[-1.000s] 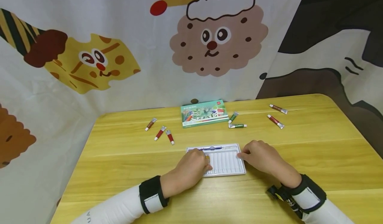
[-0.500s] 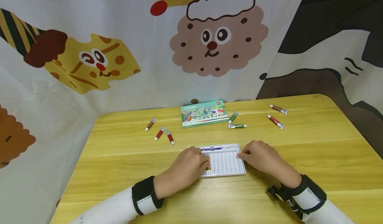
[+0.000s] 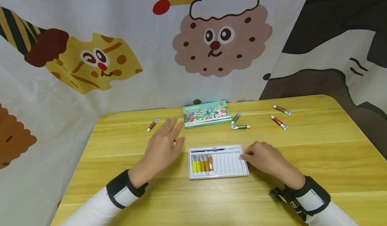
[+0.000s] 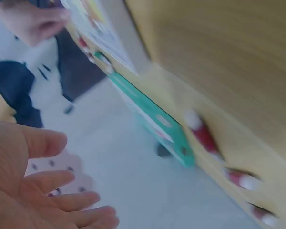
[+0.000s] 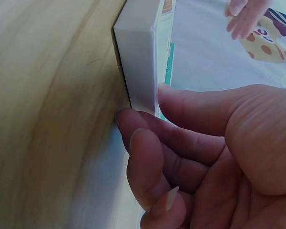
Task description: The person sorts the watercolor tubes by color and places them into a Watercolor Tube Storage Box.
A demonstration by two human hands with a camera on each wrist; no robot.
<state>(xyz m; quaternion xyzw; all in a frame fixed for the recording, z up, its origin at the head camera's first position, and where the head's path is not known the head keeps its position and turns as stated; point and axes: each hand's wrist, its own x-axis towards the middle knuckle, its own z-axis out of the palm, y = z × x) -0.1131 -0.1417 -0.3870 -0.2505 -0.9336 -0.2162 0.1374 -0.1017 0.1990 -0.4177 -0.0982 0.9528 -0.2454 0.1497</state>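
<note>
My left hand [image 3: 161, 145] has its fingers spread and holds nothing, over the table left of the tray. In the head view it mostly hides two red paint tubes; the left wrist view shows one red paint tube [image 4: 205, 136] and other tubes beside it. My right hand [image 3: 266, 159] pinches the right edge of the white plastic tray [image 3: 231, 164], thumb on top and fingers low at its side [image 5: 138, 57]. Several yellow and ochre paint tubes [image 3: 202, 164] lie in the tray's left slots, the right slots bare. A blue paintbrush [image 3: 208, 150] rests along its top groove.
A green paint box [image 3: 207, 115] lies at the back of the table. Two green tubes [image 3: 240, 127] are by its right end. A brown tube [image 3: 282, 110] and a red tube [image 3: 279, 122] lie back right, another brown tube [image 3: 152, 125] back left. A printed curtain [image 3: 145, 85] hangs behind.
My left hand has let go of an ochre tube in the tray's slots and moved left and away, fingers spreading over the red tubes. The right hand stays at the tray's edge.
</note>
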